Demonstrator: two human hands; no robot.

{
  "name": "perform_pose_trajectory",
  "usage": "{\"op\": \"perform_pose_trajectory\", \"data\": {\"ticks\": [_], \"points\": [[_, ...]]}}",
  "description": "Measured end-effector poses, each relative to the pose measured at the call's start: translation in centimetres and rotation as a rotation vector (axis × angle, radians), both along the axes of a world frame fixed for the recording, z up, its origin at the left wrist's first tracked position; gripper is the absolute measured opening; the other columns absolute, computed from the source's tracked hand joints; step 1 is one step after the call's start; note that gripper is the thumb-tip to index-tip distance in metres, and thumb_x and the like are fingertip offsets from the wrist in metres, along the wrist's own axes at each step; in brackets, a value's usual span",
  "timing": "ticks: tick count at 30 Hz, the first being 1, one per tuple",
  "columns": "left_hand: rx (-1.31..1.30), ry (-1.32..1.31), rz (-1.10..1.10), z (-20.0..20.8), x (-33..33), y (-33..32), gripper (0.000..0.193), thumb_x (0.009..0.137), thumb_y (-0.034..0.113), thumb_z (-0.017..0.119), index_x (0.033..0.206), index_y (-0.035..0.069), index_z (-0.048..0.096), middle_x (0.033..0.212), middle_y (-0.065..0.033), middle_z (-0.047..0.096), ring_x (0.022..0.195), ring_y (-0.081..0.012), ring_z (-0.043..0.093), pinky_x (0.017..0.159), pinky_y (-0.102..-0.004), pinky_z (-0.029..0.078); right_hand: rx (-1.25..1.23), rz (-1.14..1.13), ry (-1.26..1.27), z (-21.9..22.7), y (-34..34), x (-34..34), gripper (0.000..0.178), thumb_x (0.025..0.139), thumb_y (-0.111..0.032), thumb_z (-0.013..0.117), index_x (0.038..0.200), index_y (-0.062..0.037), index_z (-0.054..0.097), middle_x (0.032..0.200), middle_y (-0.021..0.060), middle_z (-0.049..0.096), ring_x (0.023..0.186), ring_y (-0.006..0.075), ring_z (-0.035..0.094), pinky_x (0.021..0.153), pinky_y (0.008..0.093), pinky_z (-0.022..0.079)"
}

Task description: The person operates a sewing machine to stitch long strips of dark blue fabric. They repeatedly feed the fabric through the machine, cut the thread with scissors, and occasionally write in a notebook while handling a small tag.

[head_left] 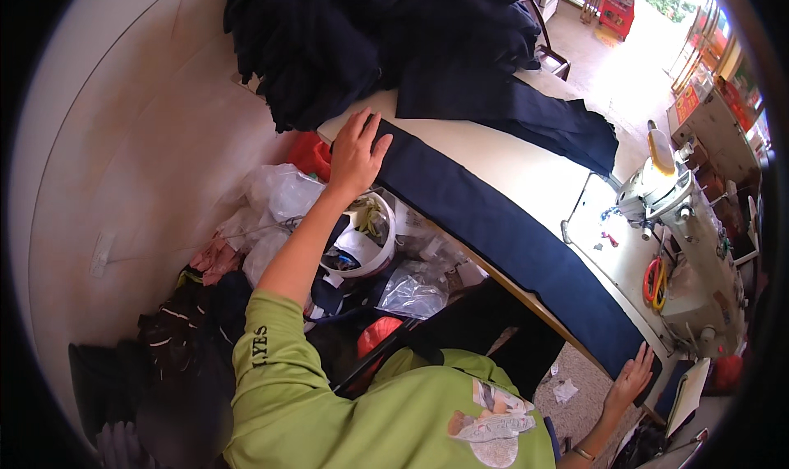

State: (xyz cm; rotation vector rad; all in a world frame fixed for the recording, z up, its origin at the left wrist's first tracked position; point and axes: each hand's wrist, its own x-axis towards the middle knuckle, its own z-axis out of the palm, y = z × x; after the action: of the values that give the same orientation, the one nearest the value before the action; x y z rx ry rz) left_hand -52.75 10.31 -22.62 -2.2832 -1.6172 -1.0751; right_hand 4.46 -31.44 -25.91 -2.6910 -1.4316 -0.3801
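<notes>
A long, narrow piece of navy cloth [493, 218] lies flat along the near edge of the table, running from the far left down to the near right. My left hand [359, 153] rests on its far-left end, fingers stretched out and thumb apart. At the other end my right hand [631, 380] lies on the cloth with its fingers extended flat. Behind this strip, a second navy cloth piece [526, 112] stretches from a big heap of dark cloth [370, 38] across the pale tabletop [526, 167].
A sewing machine [682, 214] stands on the right, with orange and yellow scissors [655, 283] beside it. Below the table are a white bucket [380, 259] of scraps and clear plastic bags [415, 288]. A wall [123, 165] bounds the left.
</notes>
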Motion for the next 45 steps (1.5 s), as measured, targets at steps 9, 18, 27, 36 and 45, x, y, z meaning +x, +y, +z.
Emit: {"op": "perform_pose_trajectory", "data": {"ticks": [9,18,27,36,45], "points": [[-0.205,0.115,-0.153,-2.8,-1.3,6.0,0.052,0.102,0.041,0.051,0.139,0.005,0.055,0.143,-0.0165,0.055,0.135,-0.0338,0.049,0.113,-0.0423,0.037,0.026,0.097,0.148,1.5,0.0,1.8,0.049,0.104,-0.026,0.041,0.151,-0.0103,0.045,0.159,0.0117,0.038,0.148,0.0286,0.031,0.122,0.0485,0.016],[-0.188,-0.067,-0.009,-1.0,-7.3,6.4,0.010,0.084,0.009,0.075,0.086,0.002,0.068,0.091,-0.0106,0.064,0.085,-0.0291,0.065,0.077,-0.0358,0.052,0.204,0.108,0.273,4.1,1.5,0.1,0.040,0.101,-0.023,0.053,0.137,-0.0056,0.058,0.148,0.0147,0.050,0.139,0.0315,0.044,0.117,0.0431,0.028],[-0.274,0.025,-0.126,10.2,7.2,-1.3,0.007,0.093,0.008,0.067,0.092,0.003,0.063,0.077,-0.0087,0.066,0.069,-0.0191,0.062,0.063,-0.0321,0.047,0.563,0.242,0.376,6.8,5.7,-4.3,0.028,0.090,-0.001,0.067,0.119,-0.0020,0.068,0.126,0.0143,0.063,0.104,0.0267,0.065,0.092,0.0352,0.052],[-0.444,-0.170,-1.225,11.5,27.9,-15.3,0.033,0.082,0.009,0.078,0.113,0.002,0.067,0.098,-0.0157,0.070,0.087,-0.0327,0.069,0.077,-0.0388,0.056,0.681,0.301,1.184,10.3,12.5,-14.4,0.048,0.085,0.000,0.067,0.132,0.0000,0.056,0.121,0.0145,0.065,0.111,0.0191,0.060,0.100,0.0314,0.045],[-0.727,0.143,-0.530,6.4,24.0,-11.3,0.045,0.079,0.043,0.082,0.083,0.002,0.065,0.065,-0.0065,0.058,0.055,-0.0233,0.056,0.055,-0.0339,0.046,0.413,-0.170,0.616,7.2,2.7,-1.6,0.044,0.087,0.000,0.063,0.130,-0.0008,0.055,0.118,0.0168,0.063,0.104,0.0298,0.064,0.092,0.0380,0.050]]}}
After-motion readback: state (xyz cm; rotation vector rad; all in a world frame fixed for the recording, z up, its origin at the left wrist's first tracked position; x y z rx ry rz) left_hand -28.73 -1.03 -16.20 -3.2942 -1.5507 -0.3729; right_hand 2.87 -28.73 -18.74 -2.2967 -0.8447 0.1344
